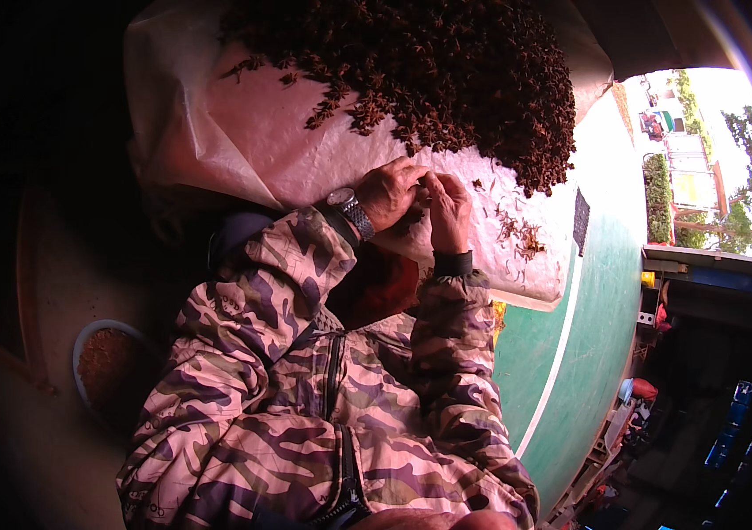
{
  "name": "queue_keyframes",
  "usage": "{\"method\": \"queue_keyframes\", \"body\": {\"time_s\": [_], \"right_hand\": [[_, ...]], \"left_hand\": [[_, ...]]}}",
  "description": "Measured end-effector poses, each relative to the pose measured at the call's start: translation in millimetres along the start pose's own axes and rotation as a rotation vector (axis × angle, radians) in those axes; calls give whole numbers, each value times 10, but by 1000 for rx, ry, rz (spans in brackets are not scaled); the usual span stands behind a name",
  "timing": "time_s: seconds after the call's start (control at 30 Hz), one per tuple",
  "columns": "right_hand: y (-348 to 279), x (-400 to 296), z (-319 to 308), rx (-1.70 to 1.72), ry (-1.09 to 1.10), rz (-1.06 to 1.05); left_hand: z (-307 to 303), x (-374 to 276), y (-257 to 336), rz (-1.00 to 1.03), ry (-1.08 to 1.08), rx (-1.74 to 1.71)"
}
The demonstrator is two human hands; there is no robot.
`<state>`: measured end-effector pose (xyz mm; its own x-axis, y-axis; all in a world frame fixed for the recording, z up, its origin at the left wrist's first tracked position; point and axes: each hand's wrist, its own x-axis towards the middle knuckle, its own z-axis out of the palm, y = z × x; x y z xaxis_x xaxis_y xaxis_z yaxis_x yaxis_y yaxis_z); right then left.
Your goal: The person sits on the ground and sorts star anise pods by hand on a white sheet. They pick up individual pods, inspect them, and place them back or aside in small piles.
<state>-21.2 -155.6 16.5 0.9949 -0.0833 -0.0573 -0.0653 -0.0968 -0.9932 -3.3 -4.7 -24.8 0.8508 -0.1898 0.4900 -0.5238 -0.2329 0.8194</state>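
Observation:
My left hand [386,192], with a metal-band wristwatch [351,211] on its wrist, meets my right hand [450,211] above the near edge of a pale plastic sheet [263,142]. Between the pinched fingertips is a small dark piece [423,193], apparently star anise, mostly hidden by the fingers. Just beyond the hands spreads a large heap of dried star anise [455,86]. To the right of my right hand lie one loose star anise [477,184] and a scatter of broken bits and stems [521,238].
Below the hands, a dark red surface [382,281] shows in shadow. A pale-rimmed tub [78,364] with reddish-brown contents stands at the left. Green floor [594,305] with a white line runs along the right. Cluttered items [634,397] line its far edge.

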Motion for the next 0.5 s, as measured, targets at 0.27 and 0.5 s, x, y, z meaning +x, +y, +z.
{"method": "queue_keyframes", "body": {"time_s": [0.27,0.5], "right_hand": [[96,2,2,-122,69,-88],[301,176,-233,-629,415,-349]], "left_hand": [[41,-23,31,-83,3,-52],[4,-33,172,-123,-25,157]]}}
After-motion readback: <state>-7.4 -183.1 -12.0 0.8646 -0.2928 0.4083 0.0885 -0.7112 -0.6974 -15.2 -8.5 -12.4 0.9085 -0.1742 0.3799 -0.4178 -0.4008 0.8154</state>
